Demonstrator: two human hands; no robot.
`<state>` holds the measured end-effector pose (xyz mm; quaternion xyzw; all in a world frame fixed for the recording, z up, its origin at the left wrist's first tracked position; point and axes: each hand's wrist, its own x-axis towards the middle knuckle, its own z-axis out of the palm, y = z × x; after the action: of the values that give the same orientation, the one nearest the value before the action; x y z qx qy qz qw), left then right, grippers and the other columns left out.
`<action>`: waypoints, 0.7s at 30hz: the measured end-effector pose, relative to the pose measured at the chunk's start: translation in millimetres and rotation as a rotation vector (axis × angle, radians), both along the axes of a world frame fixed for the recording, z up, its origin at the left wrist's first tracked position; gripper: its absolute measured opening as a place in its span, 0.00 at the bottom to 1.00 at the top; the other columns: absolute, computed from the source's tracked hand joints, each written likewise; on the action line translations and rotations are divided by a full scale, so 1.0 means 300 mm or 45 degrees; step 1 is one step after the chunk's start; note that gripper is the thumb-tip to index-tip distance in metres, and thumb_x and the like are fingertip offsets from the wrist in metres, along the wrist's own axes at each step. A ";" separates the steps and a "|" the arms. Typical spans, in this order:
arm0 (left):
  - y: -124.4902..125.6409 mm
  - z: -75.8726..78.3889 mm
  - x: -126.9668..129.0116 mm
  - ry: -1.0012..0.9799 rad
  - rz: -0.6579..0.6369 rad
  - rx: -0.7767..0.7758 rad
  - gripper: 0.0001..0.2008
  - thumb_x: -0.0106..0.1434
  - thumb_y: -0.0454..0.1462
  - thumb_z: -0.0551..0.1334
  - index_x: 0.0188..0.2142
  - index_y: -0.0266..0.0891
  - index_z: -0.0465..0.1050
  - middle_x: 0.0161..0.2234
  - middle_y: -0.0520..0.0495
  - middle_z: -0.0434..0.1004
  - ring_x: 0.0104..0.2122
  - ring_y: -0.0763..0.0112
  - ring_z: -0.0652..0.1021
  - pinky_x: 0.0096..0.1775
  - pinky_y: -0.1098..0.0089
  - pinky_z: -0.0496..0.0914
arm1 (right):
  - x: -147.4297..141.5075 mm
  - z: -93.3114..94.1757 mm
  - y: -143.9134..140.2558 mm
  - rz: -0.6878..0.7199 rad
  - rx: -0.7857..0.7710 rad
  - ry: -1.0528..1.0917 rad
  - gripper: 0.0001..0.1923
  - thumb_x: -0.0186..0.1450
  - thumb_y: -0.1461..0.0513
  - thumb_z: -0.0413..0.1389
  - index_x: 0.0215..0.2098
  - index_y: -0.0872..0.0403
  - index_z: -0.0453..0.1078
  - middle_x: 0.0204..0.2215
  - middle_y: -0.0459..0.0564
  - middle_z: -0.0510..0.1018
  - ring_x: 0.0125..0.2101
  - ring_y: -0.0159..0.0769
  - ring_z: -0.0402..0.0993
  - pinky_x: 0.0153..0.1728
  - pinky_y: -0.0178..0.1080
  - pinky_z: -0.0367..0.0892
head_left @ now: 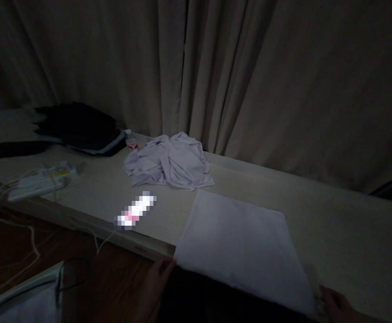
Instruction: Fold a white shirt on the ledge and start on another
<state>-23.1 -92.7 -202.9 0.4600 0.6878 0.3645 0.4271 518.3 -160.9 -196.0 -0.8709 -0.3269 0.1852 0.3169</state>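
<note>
A white cloth (pixel 239 242), flat and roughly square, lies across the table's front edge, its near side hanging slightly over my dark-clothed lap. At its near left corner my left hand (pixel 157 278) is closed, pinching the fabric between thumb and fingers. My right hand (pixel 339 305) is by the near right corner with its fingers curled in, seemingly gripping the cloth's edge; dimness and blur hide the exact contact. Behind the flat cloth a crumpled heap of pale lavender-white fabric (pixel 173 161) rests on the table.
On the table (pixel 350 242), a lit, pixelated phone (pixel 137 211) lies left of the cloth, a cable running from it. Farther left are a power strip (pixel 44 179) and a stack of dark fabric (pixel 77 128). A small bottle (pixel 131 141) stands beside the heap. Curtains (pixel 142 67) hang behind.
</note>
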 end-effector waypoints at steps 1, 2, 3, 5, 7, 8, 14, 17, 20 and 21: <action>-0.004 -0.006 0.000 -0.015 0.001 -0.004 0.19 0.50 0.53 0.60 0.32 0.41 0.74 0.34 0.46 0.81 0.37 0.58 0.78 0.42 0.63 0.71 | -0.046 0.024 0.042 0.038 0.027 -0.011 0.23 0.48 0.42 0.50 0.31 0.50 0.67 0.31 0.58 0.78 0.36 0.54 0.75 0.39 0.52 0.70; -0.005 -0.013 0.001 -0.030 0.019 -0.014 0.20 0.49 0.53 0.60 0.32 0.41 0.74 0.34 0.45 0.81 0.37 0.58 0.78 0.42 0.63 0.71 | -0.111 0.048 0.090 0.120 0.074 -0.024 0.24 0.49 0.43 0.50 0.33 0.51 0.67 0.33 0.58 0.78 0.36 0.53 0.75 0.41 0.51 0.70; -0.005 -0.020 0.002 -0.046 0.049 -0.022 0.20 0.48 0.53 0.61 0.32 0.41 0.74 0.34 0.45 0.81 0.37 0.57 0.78 0.42 0.63 0.71 | -0.194 0.071 0.141 0.240 0.137 -0.054 0.24 0.51 0.44 0.50 0.35 0.52 0.67 0.36 0.57 0.78 0.38 0.51 0.74 0.43 0.50 0.69; -0.002 -0.037 0.005 -0.084 0.074 -0.024 0.20 0.48 0.53 0.61 0.32 0.40 0.73 0.33 0.45 0.81 0.37 0.58 0.78 0.41 0.63 0.71 | -0.394 0.110 0.244 0.505 0.254 -0.065 0.21 0.56 0.46 0.50 0.38 0.52 0.67 0.37 0.55 0.77 0.40 0.47 0.74 0.44 0.47 0.68; -0.001 -0.051 0.007 -0.113 0.036 -0.024 0.19 0.50 0.53 0.60 0.32 0.41 0.73 0.33 0.46 0.81 0.36 0.60 0.79 0.40 0.64 0.71 | -0.611 0.138 0.334 0.809 0.297 -0.048 0.17 0.60 0.51 0.49 0.40 0.52 0.67 0.36 0.52 0.77 0.37 0.43 0.73 0.41 0.44 0.69; -0.002 -0.057 0.008 -0.116 0.007 -0.033 0.18 0.51 0.52 0.60 0.31 0.41 0.73 0.32 0.47 0.81 0.34 0.61 0.78 0.39 0.64 0.71 | -0.714 0.147 0.372 0.944 0.304 -0.055 0.16 0.62 0.53 0.48 0.41 0.52 0.68 0.35 0.52 0.77 0.34 0.41 0.73 0.38 0.43 0.69; -0.013 -0.062 0.009 -0.142 0.003 -0.040 0.19 0.51 0.54 0.60 0.29 0.40 0.73 0.29 0.47 0.79 0.32 0.62 0.77 0.36 0.66 0.70 | -1.134 0.144 0.509 1.719 0.372 -0.357 0.20 0.59 0.71 0.46 0.46 0.51 0.69 0.45 0.52 0.73 0.47 0.38 0.67 0.49 0.43 0.63; -0.014 -0.041 -0.004 -0.105 -0.032 -0.034 0.20 0.53 0.55 0.58 0.28 0.40 0.73 0.28 0.47 0.78 0.32 0.63 0.76 0.36 0.67 0.69 | -1.226 0.113 0.553 1.910 0.335 -0.557 0.18 0.60 0.69 0.50 0.46 0.50 0.70 0.50 0.52 0.71 0.50 0.40 0.64 0.50 0.44 0.60; -0.008 -0.030 -0.016 -0.063 -0.094 -0.016 0.20 0.54 0.54 0.56 0.27 0.40 0.73 0.28 0.48 0.78 0.32 0.64 0.76 0.36 0.67 0.69 | -1.278 0.073 0.596 2.005 0.331 -0.666 0.12 0.61 0.66 0.53 0.43 0.51 0.71 0.48 0.52 0.71 0.49 0.39 0.64 0.51 0.43 0.58; -0.005 -0.031 -0.017 -0.074 -0.105 -0.013 0.21 0.55 0.55 0.56 0.27 0.40 0.73 0.28 0.47 0.79 0.32 0.64 0.76 0.36 0.67 0.69 | -1.290 0.061 0.612 2.004 0.333 -0.688 0.11 0.61 0.66 0.53 0.41 0.52 0.71 0.47 0.52 0.72 0.48 0.39 0.64 0.51 0.42 0.58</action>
<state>-28.2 -94.2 -212.3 0.4749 0.6574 0.3564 0.4640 131.2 22.6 -177.7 -0.3596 -0.9220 0.0981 0.1045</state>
